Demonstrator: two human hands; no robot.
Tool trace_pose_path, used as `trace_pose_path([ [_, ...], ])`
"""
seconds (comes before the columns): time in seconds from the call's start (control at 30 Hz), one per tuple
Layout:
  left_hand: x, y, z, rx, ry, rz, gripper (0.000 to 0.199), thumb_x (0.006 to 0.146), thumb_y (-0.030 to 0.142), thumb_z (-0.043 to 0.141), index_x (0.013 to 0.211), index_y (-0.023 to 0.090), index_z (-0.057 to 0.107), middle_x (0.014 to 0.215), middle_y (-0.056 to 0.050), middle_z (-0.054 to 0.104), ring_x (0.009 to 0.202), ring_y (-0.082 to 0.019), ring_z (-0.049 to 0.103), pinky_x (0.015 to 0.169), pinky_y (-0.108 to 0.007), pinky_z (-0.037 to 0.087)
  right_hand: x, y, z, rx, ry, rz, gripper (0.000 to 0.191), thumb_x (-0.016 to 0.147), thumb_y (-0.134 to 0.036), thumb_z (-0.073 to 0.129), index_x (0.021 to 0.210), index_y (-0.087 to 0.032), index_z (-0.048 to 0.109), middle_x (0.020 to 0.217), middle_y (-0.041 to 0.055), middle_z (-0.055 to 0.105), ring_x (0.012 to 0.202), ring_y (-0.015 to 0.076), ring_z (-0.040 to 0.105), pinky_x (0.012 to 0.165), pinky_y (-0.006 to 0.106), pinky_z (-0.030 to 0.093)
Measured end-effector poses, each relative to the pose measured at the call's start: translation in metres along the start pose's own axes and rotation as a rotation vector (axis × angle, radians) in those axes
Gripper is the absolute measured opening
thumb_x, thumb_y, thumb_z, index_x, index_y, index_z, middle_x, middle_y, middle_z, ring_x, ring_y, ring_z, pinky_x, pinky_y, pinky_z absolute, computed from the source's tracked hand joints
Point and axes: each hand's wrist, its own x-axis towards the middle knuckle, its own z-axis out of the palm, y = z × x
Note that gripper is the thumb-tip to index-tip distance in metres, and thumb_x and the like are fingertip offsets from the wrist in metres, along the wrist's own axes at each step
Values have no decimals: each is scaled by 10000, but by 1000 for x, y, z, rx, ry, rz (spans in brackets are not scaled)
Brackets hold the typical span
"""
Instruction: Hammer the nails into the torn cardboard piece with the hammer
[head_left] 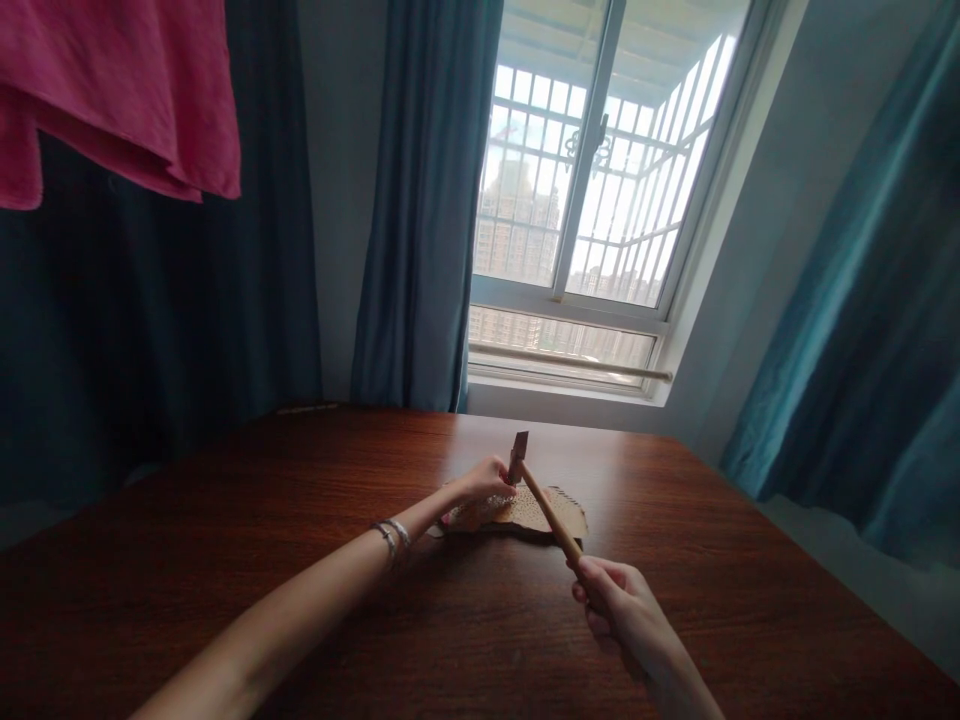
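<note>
A hammer [551,517] with a wooden handle is in my right hand [616,600], its fingers wrapped round the lower end of the handle. The metal hammer head [518,456] is up at the fingertips of my left hand [491,478]. That hand is closed in a pinch above a torn-edged piece of cardboard [551,512] dotted with many small holes or marks; what it pinches is too small to make out. The cardboard lies on the brown wooden table [360,620]. Two bracelets circle my left wrist.
Beyond the table's far edge are a barred window [577,200] and a blue curtain [420,200]. Pink cloth [135,90] hangs at the upper left. Another blue curtain [862,380] hangs on the right.
</note>
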Motion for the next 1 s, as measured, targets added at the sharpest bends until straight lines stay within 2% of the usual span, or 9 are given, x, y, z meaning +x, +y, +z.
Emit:
trace_pose_path([
  [0.23, -3, -6, -12, -24, -20, 59, 326, 577, 361, 674, 759, 92, 706, 651, -32, 620, 609, -135, 526, 522, -208, 340, 1, -1, -1, 12, 6, 11, 387, 715, -537, 581, 738, -153, 536, 580, -41, 472, 362, 15, 299, 313, 155, 185],
  [0.33, -6, -12, -17, -34, -11, 34, 362, 584, 356, 668, 822, 87, 715, 695, -57, 654, 640, -149, 553, 545, -213, 365, 1, -3, 0, 21, -7, -1, 396, 703, -541, 593, 718, -151, 530, 573, -41, 472, 359, 11, 284, 316, 158, 174],
  [0.6, -14, -11, -17, -10, 39, 36, 342, 620, 395, 635, 741, 88, 725, 637, -43, 651, 596, -139, 540, 533, -211, 340, 6, -2, 3, 11, -12, -1, 448, 676, -585, 588, 733, -142, 557, 505, -56, 425, 351, 22, 294, 310, 162, 161],
  [0.8, -12, -12, -15, -17, 28, -1, 354, 626, 408, 626, 738, 86, 720, 638, -41, 643, 576, -124, 519, 517, -201, 322, 5, -2, 4, -7, -17, 6, 439, 678, -585, 586, 676, -152, 510, 533, -54, 428, 351, 15, 294, 314, 160, 162],
  [1.0, -11, -14, -15, -2, 20, 5, 315, 622, 368, 627, 730, 86, 716, 609, -30, 625, 559, -118, 506, 508, -200, 309, 10, 2, 3, -23, -22, -4, 448, 672, -594, 583, 712, -153, 519, 571, -44, 460, 358, 23, 318, 311, 167, 197],
])
